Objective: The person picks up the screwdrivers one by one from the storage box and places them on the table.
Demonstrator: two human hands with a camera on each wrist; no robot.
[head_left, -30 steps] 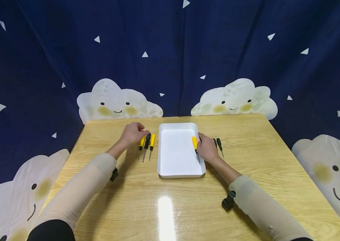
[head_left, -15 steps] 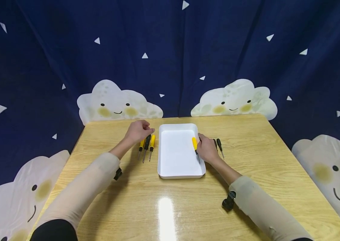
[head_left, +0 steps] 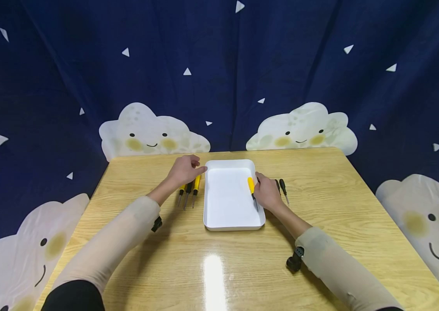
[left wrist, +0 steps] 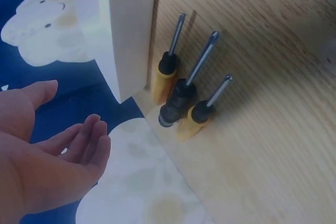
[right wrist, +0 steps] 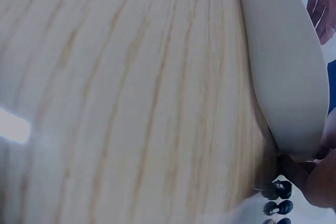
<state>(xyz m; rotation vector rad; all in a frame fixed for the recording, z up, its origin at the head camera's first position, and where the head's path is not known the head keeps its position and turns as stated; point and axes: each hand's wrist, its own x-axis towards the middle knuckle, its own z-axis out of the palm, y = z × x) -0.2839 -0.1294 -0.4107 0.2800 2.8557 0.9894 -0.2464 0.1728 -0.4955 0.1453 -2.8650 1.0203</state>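
My left hand (head_left: 184, 169) hovers by the far left corner of the white tray (head_left: 234, 228), fingers loosely bent and holding nothing. Below it, three screwdrivers lie side by side on the table: in the left wrist view, a black-handled one (left wrist: 177, 103) sits between two yellow-handled ones (left wrist: 163, 80) (left wrist: 195, 120). The head view has my right hand (head_left: 267, 193) gripping the tray's right wall. Inside the tray, along that wall, rests another yellow-handled screwdriver (head_left: 251, 185). In the right wrist view, fingers (right wrist: 296, 172) curl at the tray wall's end.
Right of the tray, small black-handled screwdrivers (head_left: 283, 186) lie on the wooden table (head_left: 172, 263), partly hidden by the right hand. A dark blue curtain (head_left: 219, 52) with white cloud shapes stands behind the table and at its sides.
My left hand has moved right, from above the left screwdrivers to the tray's far left corner. The right hand and the tray stay put.
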